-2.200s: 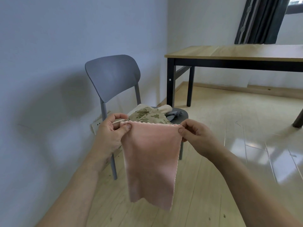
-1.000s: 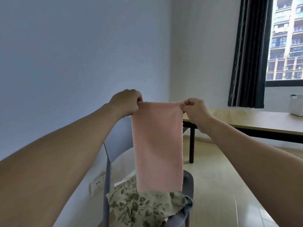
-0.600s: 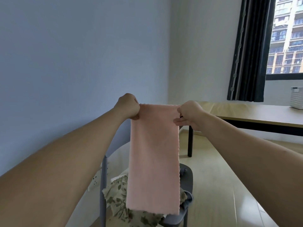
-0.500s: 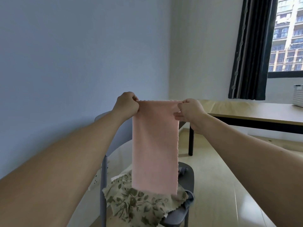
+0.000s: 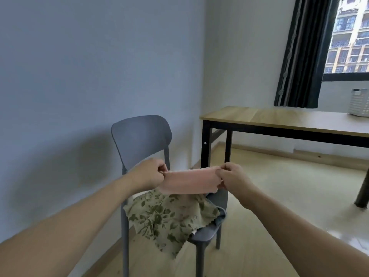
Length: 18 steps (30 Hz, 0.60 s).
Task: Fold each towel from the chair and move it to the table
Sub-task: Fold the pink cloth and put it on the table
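The pink towel (image 5: 188,181) hangs in the air over the chair (image 5: 207,234), its long axis running left to right between the hands. The left hand (image 5: 150,173) pinches one end and the right hand (image 5: 232,177) the other. The table (image 5: 279,121) lies to the right, so the right hand is nearer. A floral towel (image 5: 165,214) lies on the chair seat, draped over its front-left edge. A white basket (image 5: 359,102) stands at the table's far right; its contents are hidden.
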Each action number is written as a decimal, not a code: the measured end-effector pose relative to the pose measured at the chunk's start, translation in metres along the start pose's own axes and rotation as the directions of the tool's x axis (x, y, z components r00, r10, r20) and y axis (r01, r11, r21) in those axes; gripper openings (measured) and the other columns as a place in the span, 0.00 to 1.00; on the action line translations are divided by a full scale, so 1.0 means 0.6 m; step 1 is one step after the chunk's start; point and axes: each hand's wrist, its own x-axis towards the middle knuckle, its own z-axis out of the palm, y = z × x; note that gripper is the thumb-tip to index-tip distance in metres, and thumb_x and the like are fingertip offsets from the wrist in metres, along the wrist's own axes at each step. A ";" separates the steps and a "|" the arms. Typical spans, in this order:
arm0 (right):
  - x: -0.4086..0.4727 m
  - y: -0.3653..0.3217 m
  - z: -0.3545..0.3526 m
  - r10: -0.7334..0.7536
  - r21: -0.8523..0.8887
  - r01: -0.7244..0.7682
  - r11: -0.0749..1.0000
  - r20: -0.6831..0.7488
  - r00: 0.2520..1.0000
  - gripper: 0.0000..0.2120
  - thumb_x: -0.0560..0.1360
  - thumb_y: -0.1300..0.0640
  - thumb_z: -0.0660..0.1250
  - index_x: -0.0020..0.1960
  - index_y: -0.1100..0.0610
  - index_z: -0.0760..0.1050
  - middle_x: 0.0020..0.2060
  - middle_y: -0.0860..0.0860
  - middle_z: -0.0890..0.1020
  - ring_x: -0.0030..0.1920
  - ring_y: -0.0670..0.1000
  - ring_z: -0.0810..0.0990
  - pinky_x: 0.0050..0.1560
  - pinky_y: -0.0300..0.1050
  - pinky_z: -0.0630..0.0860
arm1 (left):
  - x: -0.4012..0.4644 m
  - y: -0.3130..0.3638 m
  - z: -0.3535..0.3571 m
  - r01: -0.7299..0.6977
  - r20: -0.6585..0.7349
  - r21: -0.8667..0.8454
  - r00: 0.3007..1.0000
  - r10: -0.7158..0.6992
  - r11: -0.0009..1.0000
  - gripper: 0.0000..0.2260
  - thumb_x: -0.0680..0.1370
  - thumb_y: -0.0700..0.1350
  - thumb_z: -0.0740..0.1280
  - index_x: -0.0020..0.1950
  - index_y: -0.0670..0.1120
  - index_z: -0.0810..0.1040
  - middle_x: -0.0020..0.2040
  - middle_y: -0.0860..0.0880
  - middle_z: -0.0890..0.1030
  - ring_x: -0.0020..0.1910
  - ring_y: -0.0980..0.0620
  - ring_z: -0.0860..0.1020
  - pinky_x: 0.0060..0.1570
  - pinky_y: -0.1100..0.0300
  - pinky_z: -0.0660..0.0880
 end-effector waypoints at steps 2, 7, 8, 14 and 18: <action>-0.019 0.039 0.010 0.190 -0.128 -0.173 0.976 0.131 0.973 0.07 0.78 0.62 0.58 0.47 0.59 0.74 0.41 0.57 0.78 0.37 0.54 0.78 0.32 0.42 0.75 | -0.021 -0.010 0.031 0.008 0.208 0.037 0.978 -0.016 0.999 0.09 0.74 0.37 0.62 0.44 0.50 0.76 0.42 0.53 0.77 0.42 0.55 0.74 0.37 0.63 0.68; -0.045 0.112 0.017 0.436 -0.372 -0.293 0.881 0.397 0.808 0.06 0.79 0.61 0.58 0.46 0.59 0.72 0.34 0.52 0.79 0.29 0.49 0.76 0.31 0.39 0.72 | -0.038 -0.031 0.087 0.133 0.625 -0.060 0.778 -0.067 0.989 0.06 0.71 0.37 0.64 0.42 0.48 0.75 0.43 0.51 0.76 0.42 0.53 0.73 0.40 0.63 0.71; -0.041 0.118 0.017 0.453 -0.396 -0.290 0.871 0.422 0.786 0.06 0.79 0.60 0.58 0.46 0.59 0.72 0.33 0.51 0.79 0.29 0.48 0.76 0.31 0.39 0.72 | -0.034 -0.035 0.096 0.160 0.649 -0.067 0.757 -0.079 0.985 0.07 0.71 0.36 0.63 0.44 0.47 0.75 0.44 0.50 0.76 0.44 0.53 0.74 0.40 0.63 0.72; 0.034 0.128 0.026 0.373 -0.325 -0.272 0.906 0.309 0.875 0.07 0.79 0.61 0.59 0.43 0.58 0.71 0.34 0.53 0.78 0.30 0.50 0.75 0.28 0.37 0.70 | 0.049 -0.056 0.137 0.203 0.414 -0.127 0.900 -0.134 0.971 0.08 0.74 0.36 0.59 0.45 0.46 0.76 0.45 0.47 0.77 0.43 0.50 0.76 0.36 0.61 0.75; 0.115 0.149 0.054 0.272 -0.191 -0.245 0.950 0.129 0.954 0.07 0.78 0.60 0.59 0.41 0.57 0.70 0.35 0.55 0.75 0.35 0.53 0.73 0.31 0.40 0.68 | 0.122 -0.085 0.173 0.194 0.154 -0.103 0.972 -0.177 0.976 0.08 0.77 0.38 0.58 0.45 0.49 0.75 0.42 0.49 0.77 0.40 0.52 0.73 0.32 0.62 0.67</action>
